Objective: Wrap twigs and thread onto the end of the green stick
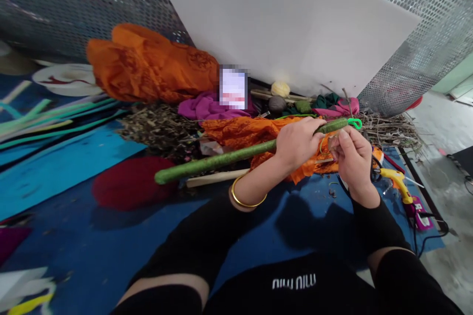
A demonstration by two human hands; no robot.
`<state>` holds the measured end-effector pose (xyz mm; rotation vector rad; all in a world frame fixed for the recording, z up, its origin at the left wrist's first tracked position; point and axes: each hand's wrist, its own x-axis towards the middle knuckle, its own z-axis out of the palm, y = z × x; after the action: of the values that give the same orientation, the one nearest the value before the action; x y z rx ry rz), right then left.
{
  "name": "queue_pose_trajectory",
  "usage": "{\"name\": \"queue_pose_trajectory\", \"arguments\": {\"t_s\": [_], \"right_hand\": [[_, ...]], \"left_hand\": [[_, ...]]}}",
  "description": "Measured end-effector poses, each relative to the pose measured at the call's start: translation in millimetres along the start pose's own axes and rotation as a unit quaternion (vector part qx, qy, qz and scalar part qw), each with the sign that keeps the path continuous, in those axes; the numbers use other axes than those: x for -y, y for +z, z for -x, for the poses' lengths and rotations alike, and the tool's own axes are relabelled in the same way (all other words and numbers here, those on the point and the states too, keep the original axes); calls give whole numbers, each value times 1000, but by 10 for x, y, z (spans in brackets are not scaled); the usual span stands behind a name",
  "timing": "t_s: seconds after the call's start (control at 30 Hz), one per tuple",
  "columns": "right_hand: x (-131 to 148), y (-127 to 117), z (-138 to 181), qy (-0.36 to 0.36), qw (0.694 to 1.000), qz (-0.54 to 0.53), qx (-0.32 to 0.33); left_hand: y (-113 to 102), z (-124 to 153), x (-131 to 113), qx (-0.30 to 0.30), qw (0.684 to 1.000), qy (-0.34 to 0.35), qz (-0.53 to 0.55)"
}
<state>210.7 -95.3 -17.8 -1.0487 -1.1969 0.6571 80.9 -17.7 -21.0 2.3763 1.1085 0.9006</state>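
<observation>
Left hand (298, 141) grips a green-wrapped stick (221, 159) near its right end — held level over the blue mat (92, 236). Right hand (353, 155) pinches a small piece at that end, just beside a bright green loop (355, 123); a glue gun (397, 181) lies near.

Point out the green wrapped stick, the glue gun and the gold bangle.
green wrapped stick (221, 159), head view, mid-shaft left of the hands.
glue gun (397, 180), head view, yellow body.
gold bangle (247, 199), head view, lower curve on the left wrist.
</observation>
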Motion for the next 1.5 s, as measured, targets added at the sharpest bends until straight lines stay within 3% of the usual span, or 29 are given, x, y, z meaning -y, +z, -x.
{"name": "queue_pose_trajectory", "arguments": {"t_s": [0.33,0.53,0.73,0.9,1.07,1.33,1.5], "right_hand": [[397,-307,-57,-111,974,162,111],[529,-566,-132,-146,943,277,109],[555,-650,-183,-171,912,275,250],[362,-517,-224,-247,907,273,206],[82,-492,-365,-264,918,253,156],[-13,-465,-420,-239,920,232,206],[-42,-446,-411,-229,927,227,191]], "left_hand": [[18,0,0,-5,1000,-7,3],[26,-2,-2,5,1000,-20,5],[15,5,-22,14,999,-27,15],[31,20,-36,40,999,-20,8],[85,43,-54,62,998,-7,7],[129,55,-114,113,991,-8,-67],[145,58,-75,87,994,-21,-60]]}}
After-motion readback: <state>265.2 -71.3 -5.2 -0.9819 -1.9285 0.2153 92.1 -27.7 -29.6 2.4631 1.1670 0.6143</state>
